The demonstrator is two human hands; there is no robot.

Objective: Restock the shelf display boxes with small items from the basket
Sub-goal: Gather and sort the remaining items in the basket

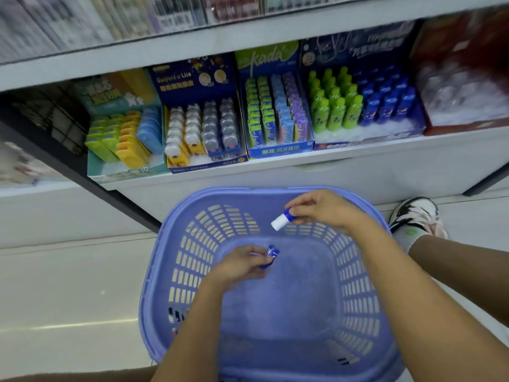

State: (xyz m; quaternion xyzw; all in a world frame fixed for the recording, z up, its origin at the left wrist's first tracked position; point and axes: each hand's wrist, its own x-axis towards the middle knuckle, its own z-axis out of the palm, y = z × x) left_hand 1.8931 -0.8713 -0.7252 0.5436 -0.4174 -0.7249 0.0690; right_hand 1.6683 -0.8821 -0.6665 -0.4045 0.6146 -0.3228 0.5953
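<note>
Over the lavender slotted plastic basket (154, 285), your right hand (322, 210) pinches a small blue-and-white tube (282, 219) and your left hand (242, 264) grips a small blue item (272, 253). Carry both to the dark-blue display box (358, 45) at 1 o'clock; seat them upright among the blue bottles (385, 103).

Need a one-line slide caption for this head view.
Left hand grips a blue item, right hand a blue-and-white tube, over the purple basket below stocked display boxes.

Pale glossy floor (68, 285), white shelving unit (358, 175), dark frame edge (132, 209), light streak (82, 323) on tiles
</note>
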